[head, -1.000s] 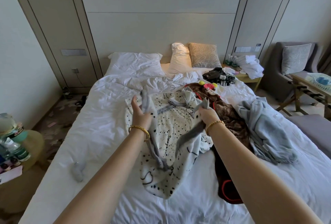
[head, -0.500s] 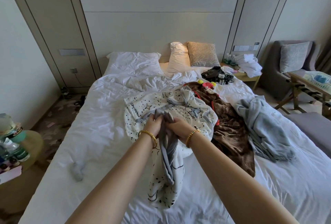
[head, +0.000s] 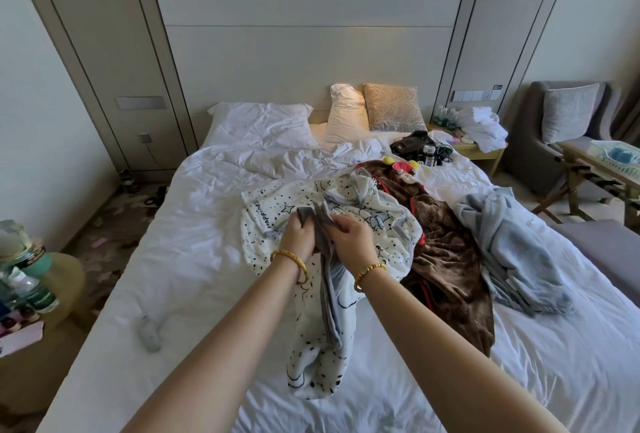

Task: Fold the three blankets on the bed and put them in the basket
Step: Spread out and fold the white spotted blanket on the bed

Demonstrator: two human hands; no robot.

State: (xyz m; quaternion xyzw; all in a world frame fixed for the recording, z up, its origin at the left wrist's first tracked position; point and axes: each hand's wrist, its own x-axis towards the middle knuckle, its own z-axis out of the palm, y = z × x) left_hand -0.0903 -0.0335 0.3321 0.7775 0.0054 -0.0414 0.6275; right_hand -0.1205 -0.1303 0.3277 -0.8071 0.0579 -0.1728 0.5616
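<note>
Two hands meet above the bed (head: 194, 294): the left hand (head: 298, 238) and right hand (head: 351, 240) both curl their fingers around the grey edge of the spotted white blanket (head: 374, 214), lifting it. Its lower end hangs bunched between the forearms. Beside it lie a brown blanket (head: 450, 259) and a blue-grey blanket (head: 512, 252), crumpled. At the far right edge, a pale basket (head: 614, 157) sits cut off, with something blue inside, hard to identify.

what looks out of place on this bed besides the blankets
A small grey crumpled scrap lies alone on the white sheet near the left edge, apart from everything else. Near the far right corner sits a tangle of black gear and cables. What either is cannot be told.
</note>
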